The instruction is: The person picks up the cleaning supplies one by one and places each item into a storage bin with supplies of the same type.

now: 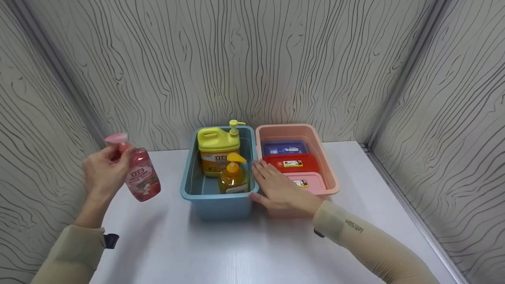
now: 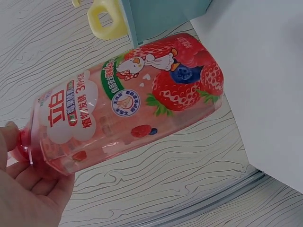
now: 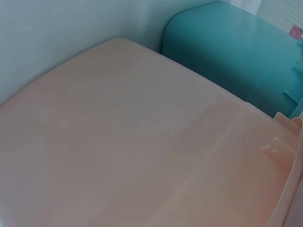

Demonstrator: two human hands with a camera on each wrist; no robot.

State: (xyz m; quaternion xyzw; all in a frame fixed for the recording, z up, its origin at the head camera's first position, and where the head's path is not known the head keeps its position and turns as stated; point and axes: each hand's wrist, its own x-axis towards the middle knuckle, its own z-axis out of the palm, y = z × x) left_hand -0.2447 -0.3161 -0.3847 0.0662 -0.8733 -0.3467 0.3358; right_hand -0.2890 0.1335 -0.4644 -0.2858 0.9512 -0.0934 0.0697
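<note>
My left hand (image 1: 105, 172) grips a red pump bottle (image 1: 143, 177) by its neck, above the table's left side. The bottle tilts with its base toward the right; its label of strawberries and blueberries fills the left wrist view (image 2: 142, 99). Its pump head (image 1: 117, 138) is pale pink. My right hand (image 1: 278, 187) rests with fingers extended over the adjoining rims of a blue bin (image 1: 221, 205) and a peach bin (image 1: 330, 173). Inside the blue bin stand a yellow-capped jug (image 1: 218, 148) with a handle and an amber pump bottle (image 1: 232, 178).
The peach bin holds a blue lidded box (image 1: 286, 147), a red one (image 1: 294, 162) and a pink one (image 1: 311, 180). Both bins stand side by side on a white table (image 1: 236, 252), close to the wood-patterned back wall (image 1: 236, 63). Similar panels rise at both sides.
</note>
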